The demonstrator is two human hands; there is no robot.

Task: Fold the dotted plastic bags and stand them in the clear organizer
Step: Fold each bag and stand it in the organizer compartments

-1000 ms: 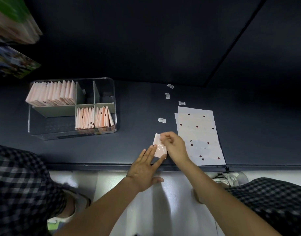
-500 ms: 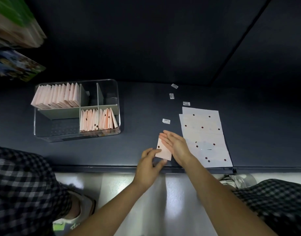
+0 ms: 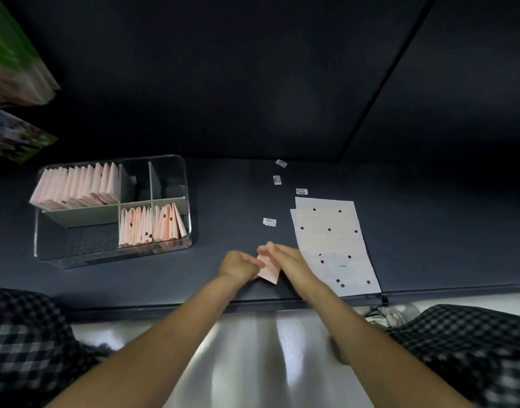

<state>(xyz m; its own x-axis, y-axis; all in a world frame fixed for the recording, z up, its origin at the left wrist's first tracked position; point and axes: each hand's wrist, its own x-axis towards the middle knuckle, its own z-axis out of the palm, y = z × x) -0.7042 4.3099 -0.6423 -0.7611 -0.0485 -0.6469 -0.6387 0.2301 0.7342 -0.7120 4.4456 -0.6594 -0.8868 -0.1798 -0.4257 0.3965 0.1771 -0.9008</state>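
Forearms reach from the bottom edge toward the front of the dark shelf (image 3: 282,207), with checked fabric (image 3: 29,343) at the lower left and lower right corners. Left hand (image 3: 238,265) has its fingers curled onto the left edge of a small folded pink bag (image 3: 269,272), gripping it. Right hand (image 3: 285,257) covers the bag's upper right part; its fingers bend over the bag and hold it. The bag sits between both hands, close to the shelf's front edge, one corner pointing toward the viewer. Whether it rests on the shelf or is lifted slightly cannot be told.

Just right of the hands lies a flat stack of unfolded dotted bags (image 3: 332,242), touching the front edge. Four small white labels (image 3: 269,222) lie scattered behind the hands. Farther left stands the clear organizer (image 3: 188,201). Folded pink bags (image 3: 76,185) stand upright in its rear left compartment, and further folded dotted bags (image 3: 150,226) fill the front right compartments. The front left compartment holds nothing visible.
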